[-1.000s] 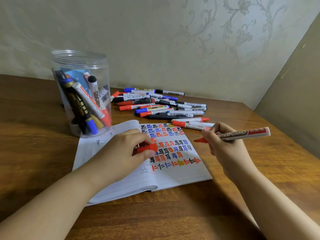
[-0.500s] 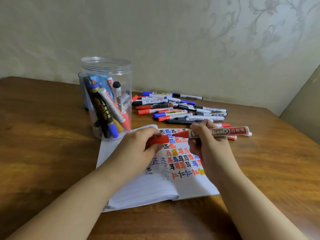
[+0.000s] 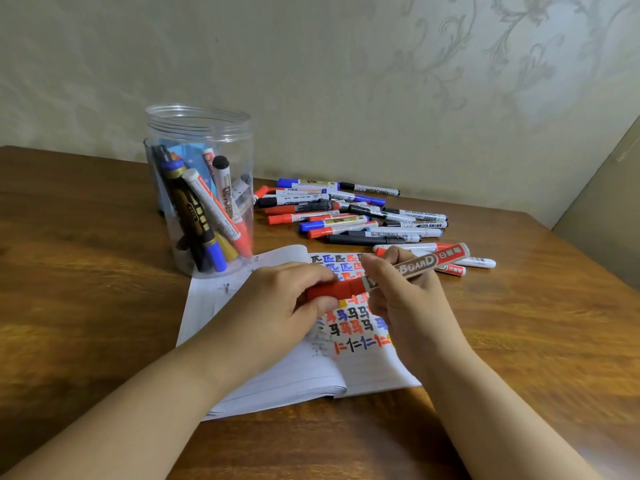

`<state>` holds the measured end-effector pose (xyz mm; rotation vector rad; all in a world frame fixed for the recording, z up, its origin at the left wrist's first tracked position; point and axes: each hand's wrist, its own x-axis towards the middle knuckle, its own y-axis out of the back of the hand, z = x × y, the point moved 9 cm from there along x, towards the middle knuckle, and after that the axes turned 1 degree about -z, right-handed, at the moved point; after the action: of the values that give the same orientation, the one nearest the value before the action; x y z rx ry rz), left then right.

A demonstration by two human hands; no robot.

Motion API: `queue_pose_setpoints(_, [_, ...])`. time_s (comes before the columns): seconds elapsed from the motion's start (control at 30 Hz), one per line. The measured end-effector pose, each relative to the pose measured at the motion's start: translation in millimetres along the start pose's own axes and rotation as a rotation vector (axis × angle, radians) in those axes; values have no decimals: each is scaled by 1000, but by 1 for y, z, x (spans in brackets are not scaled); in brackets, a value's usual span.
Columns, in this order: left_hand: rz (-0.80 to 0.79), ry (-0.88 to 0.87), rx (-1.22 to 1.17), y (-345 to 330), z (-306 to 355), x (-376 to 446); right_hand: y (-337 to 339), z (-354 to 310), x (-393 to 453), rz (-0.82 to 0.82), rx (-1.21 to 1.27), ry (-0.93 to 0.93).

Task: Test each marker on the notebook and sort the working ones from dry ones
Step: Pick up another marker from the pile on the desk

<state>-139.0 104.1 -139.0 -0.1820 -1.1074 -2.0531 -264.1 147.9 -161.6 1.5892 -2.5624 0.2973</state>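
An open notebook (image 3: 277, 379) lies on the wooden table, its right page covered with red, blue, black and yellow test marks. Above it my right hand (image 3: 408, 306) grips the barrel of a red whiteboard marker (image 3: 426, 263). My left hand (image 3: 277, 306) pinches the marker's red cap (image 3: 329, 289), which sits on the marker's tip. A clear plastic jar (image 3: 199, 133) at the back left holds several markers standing on end. A pile of loose markers (image 3: 349, 216) lies behind the notebook.
Two more markers (image 3: 474, 262) lie just right of the notebook's top edge. The wall runs close behind the pile, and the table's right edge (image 3: 588, 265) slants toward me. Bare wood (image 3: 86, 289) stretches left of the notebook.
The marker was uncapped, with the cap in my left hand apart from the tip. My hands came together and the cap now sits on the marker's tip.
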Motion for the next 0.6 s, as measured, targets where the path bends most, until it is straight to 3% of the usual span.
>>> queue_pose_setpoints(0.33, [16, -20, -1, -1, 11, -6, -9, 18, -7, 18, 176, -22])
queue_pose_setpoints(0.6, [57, 49, 12, 2, 1, -1, -13, 21, -3, 16, 132, -117])
